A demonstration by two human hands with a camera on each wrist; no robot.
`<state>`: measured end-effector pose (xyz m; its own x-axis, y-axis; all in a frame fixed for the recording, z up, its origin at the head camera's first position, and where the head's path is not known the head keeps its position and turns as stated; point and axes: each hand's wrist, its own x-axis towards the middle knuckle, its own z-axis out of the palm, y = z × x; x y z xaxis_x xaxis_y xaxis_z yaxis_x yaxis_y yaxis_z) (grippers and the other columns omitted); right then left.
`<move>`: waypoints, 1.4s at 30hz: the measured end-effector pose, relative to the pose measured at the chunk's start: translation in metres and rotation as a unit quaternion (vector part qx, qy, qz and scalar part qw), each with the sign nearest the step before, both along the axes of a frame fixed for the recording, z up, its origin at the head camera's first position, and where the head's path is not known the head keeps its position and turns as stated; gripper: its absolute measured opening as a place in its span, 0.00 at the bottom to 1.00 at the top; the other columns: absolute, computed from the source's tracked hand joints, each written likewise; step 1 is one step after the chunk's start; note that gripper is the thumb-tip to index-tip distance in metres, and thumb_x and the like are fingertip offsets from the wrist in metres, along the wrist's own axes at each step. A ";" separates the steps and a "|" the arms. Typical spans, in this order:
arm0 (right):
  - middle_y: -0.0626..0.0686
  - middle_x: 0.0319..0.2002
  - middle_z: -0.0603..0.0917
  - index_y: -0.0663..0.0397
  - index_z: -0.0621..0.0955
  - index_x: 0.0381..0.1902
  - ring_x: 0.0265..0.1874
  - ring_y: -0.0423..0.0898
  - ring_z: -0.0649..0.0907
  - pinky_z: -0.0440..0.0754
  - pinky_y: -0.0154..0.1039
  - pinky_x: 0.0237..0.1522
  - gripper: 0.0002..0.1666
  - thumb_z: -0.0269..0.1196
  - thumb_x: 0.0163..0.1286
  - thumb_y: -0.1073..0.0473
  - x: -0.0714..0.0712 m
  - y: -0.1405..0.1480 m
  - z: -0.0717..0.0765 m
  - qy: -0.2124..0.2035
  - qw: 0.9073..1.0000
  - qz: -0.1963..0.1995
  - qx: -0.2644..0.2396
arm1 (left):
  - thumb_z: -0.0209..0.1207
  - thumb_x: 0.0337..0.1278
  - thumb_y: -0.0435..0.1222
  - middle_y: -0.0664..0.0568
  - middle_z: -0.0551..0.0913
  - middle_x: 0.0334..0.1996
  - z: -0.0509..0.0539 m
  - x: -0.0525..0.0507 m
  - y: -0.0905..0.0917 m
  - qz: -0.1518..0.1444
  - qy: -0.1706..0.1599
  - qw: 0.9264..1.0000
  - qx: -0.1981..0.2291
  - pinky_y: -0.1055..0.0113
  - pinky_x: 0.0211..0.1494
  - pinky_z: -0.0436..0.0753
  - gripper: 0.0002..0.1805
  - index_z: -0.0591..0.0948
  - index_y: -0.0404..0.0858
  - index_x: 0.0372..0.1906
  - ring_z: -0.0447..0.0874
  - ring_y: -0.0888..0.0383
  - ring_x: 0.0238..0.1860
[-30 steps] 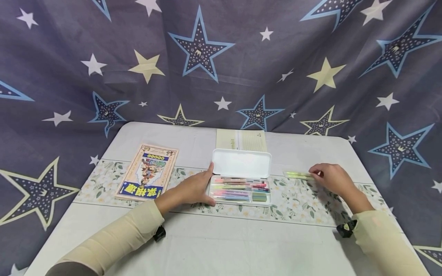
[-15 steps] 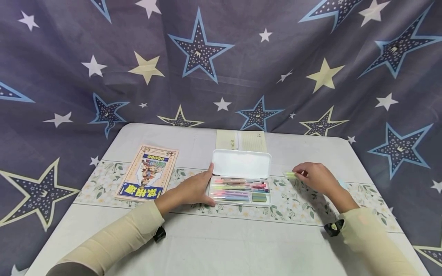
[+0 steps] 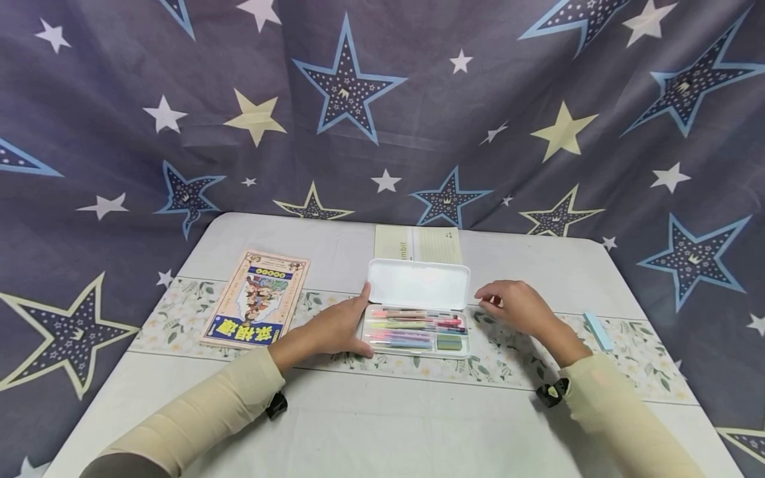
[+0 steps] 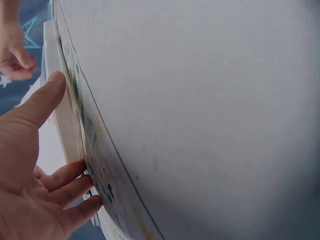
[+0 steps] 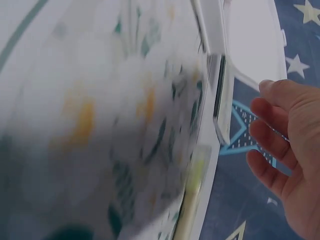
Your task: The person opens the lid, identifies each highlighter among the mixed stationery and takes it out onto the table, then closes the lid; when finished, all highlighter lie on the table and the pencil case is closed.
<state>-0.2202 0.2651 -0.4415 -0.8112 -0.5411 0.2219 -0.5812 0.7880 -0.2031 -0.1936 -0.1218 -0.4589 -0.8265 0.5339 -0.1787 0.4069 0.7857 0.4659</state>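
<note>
A white pencil case (image 3: 418, 282) stands with its lid up in the middle of the table, holding several colored pens (image 3: 412, 325) and a small green block (image 3: 449, 342). My left hand (image 3: 337, 325) rests against its left end, thumb and fingers spread along the edge. In the left wrist view, the thumb (image 4: 47, 97) touches the case's side. Just right of the case hovers my right hand (image 3: 520, 309), its fingers loosely bent around nothing. Beneath it lies a yellow item in a clear sleeve (image 5: 190, 200), which the hand hides in the head view.
A comic-style book (image 3: 257, 299) lies on the left. Behind the case is a pale notebook (image 3: 433, 244). A light blue strip (image 3: 597, 330) lies on the right of the floral runner (image 3: 514, 365). A star-patterned curtain (image 3: 382, 99) hangs behind the table.
My right hand has moved left across the yellow item toward the pencil case, uncovering the light blue strip on the right. The left hand has stayed at the case.
</note>
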 end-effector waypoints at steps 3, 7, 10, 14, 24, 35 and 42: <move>0.49 0.37 0.91 0.53 0.90 0.44 0.30 0.41 0.86 0.85 0.40 0.34 0.09 0.71 0.66 0.61 -0.001 -0.012 0.000 0.003 1.000 0.013 -0.001 | 0.78 0.40 0.60 0.35 0.62 0.78 0.000 0.000 0.000 -0.002 0.002 1.000 0.001 0.49 0.75 0.71 0.78 0.36 0.33 0.82 0.66 0.42 0.76; 0.49 0.37 0.91 0.52 0.90 0.44 0.31 0.40 0.86 0.85 0.39 0.34 0.09 0.71 0.66 0.61 -0.002 -0.027 -0.001 0.000 1.000 0.029 -0.001 | 0.78 0.39 0.60 0.35 0.62 0.78 -0.001 0.000 0.000 -0.002 0.002 1.000 0.000 0.50 0.76 0.70 0.78 0.36 0.33 0.82 0.65 0.42 0.76; 0.48 0.36 0.91 0.52 0.90 0.45 0.31 0.40 0.86 0.85 0.38 0.34 0.09 0.71 0.66 0.60 -0.002 -0.037 -0.003 0.000 0.999 0.042 0.000 | 0.78 0.40 0.60 0.36 0.61 0.78 -0.001 0.000 0.000 -0.002 0.003 1.000 -0.004 0.50 0.76 0.70 0.78 0.35 0.34 0.82 0.65 0.42 0.77; 0.47 0.34 0.90 0.51 0.90 0.46 0.30 0.40 0.86 0.85 0.37 0.34 0.11 0.72 0.66 0.59 -0.002 -0.050 -0.003 0.001 0.999 0.053 0.008 | 0.78 0.40 0.60 0.36 0.61 0.78 0.000 0.000 0.000 -0.003 0.005 1.000 -0.006 0.51 0.77 0.69 0.78 0.35 0.34 0.82 0.65 0.42 0.77; 0.45 0.34 0.89 0.47 0.89 0.49 0.22 0.35 0.78 0.78 0.34 0.29 0.12 0.69 0.68 0.57 -0.005 -0.076 -0.007 0.006 0.996 0.084 0.030 | 0.78 0.40 0.60 0.36 0.62 0.78 -0.002 -0.001 0.000 -0.001 0.003 1.000 -0.006 0.51 0.76 0.70 0.79 0.35 0.34 0.82 0.65 0.43 0.76; 0.45 0.36 0.90 0.44 0.90 0.47 0.29 0.38 0.85 0.84 0.35 0.32 0.10 0.71 0.68 0.55 -0.005 -0.092 -0.011 0.012 0.992 0.120 0.038 | 0.77 0.40 0.60 0.37 0.60 0.79 -0.002 -0.001 0.000 0.003 -0.003 1.000 -0.006 0.51 0.77 0.69 0.79 0.34 0.35 0.82 0.64 0.43 0.77; 0.42 0.33 0.89 0.43 0.90 0.42 0.28 0.36 0.83 0.82 0.32 0.31 0.07 0.72 0.66 0.56 -0.005 -0.098 -0.012 0.020 0.990 0.132 0.039 | 0.78 0.40 0.60 0.37 0.60 0.79 -0.001 -0.001 0.001 0.003 -0.003 1.000 -0.008 0.51 0.77 0.69 0.79 0.35 0.35 0.82 0.64 0.43 0.77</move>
<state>-0.2256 0.1676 -0.4533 -0.6300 -0.7504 0.1999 -0.7759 0.6193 -0.1203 -0.1943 -0.1211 -0.4596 -0.8290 0.5253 -0.1920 0.3984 0.7956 0.4564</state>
